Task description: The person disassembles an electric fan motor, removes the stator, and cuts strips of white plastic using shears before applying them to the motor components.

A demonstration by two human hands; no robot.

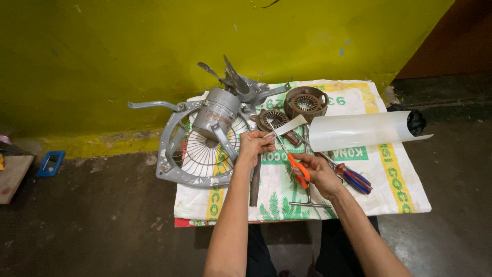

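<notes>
Head view: right hand [319,173] grips orange-handled scissors [287,151], blades partway into a small white sheet strip [288,126] pinched by left hand [254,145] at ten o'clock; cut unfinished.

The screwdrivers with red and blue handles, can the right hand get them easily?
Probably yes. The screwdrivers lie uncovered just beside the right hand, but it holds orange scissors and would need to free itself first.
</notes>
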